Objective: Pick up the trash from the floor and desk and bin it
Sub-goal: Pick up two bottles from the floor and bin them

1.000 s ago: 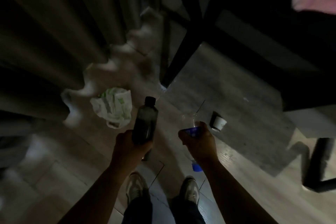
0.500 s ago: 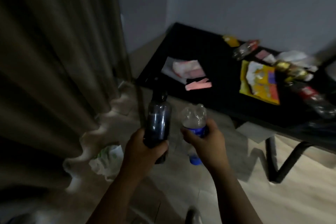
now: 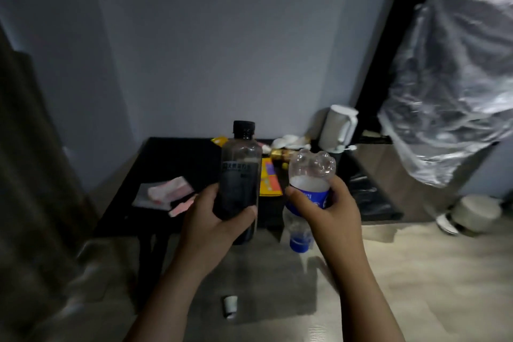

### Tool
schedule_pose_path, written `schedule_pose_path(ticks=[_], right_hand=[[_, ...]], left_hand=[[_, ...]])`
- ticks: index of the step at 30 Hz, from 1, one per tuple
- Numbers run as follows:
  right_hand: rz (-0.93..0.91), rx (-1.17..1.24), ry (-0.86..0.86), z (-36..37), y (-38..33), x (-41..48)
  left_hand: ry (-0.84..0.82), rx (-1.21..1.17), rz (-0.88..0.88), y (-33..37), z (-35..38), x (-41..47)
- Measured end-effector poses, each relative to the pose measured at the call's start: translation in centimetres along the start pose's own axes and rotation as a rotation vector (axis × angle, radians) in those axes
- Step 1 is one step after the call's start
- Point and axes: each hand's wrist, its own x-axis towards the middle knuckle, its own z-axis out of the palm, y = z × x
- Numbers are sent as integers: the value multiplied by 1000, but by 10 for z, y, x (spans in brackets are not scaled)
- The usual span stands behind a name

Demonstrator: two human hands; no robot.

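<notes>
The left hand had its fingers curled tight round a dark bottle, standing up with its cap on top. The right hand had its fingers wrapped round a clear bottle, held upside down. Both were held up in the air, near the desk, probably so two bottles could go to the bin in one trip. Wrappers lay on the desk, and a small cup lay on the near floor.

Dim domestic room
A home is suggested by a long curtain, a white kettle, a plank floor and a black counter strewn with wrappers.
</notes>
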Motion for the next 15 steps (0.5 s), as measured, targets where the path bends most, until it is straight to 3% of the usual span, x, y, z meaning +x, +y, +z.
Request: schedule_pose_path(ticks=[6, 15], right_hand=[[-74, 13, 172, -137, -28, -3], [-107, -36, 452, -300, -48, -13]], left_hand=[[-162, -109, 168, 72, 115, -27], [-478, -218, 210, 141, 261, -55]])
